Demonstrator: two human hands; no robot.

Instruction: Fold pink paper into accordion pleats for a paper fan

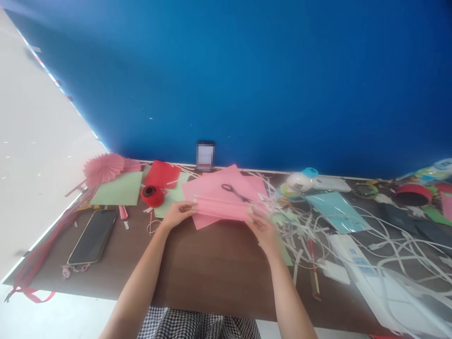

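Between my two hands stretches a folded strip of pink paper (pixel 222 208), with narrow pale green edges at its ends. My left hand (pixel 180 213) pinches its left end, and my right hand (pixel 262 227), slightly blurred, grips the right end. Larger pink paper sheets (pixel 205 186) lie beneath and behind the strip. On these sheets rests a pair of dark-handled scissors (pixel 236 192), just beyond the strip. To the left of my left hand stands a red ribbon roll (pixel 152 196), beside a red paper sheet (pixel 162 174).
A phone (pixel 92 237) lies at the left, below a pleated pink paper fan (pixel 104 169) and a green sheet (pixel 118 189). White cables (pixel 353 221) tangle across the right side around a power strip (pixel 360 263). A blue wall (pixel 226 84) rises behind the table.
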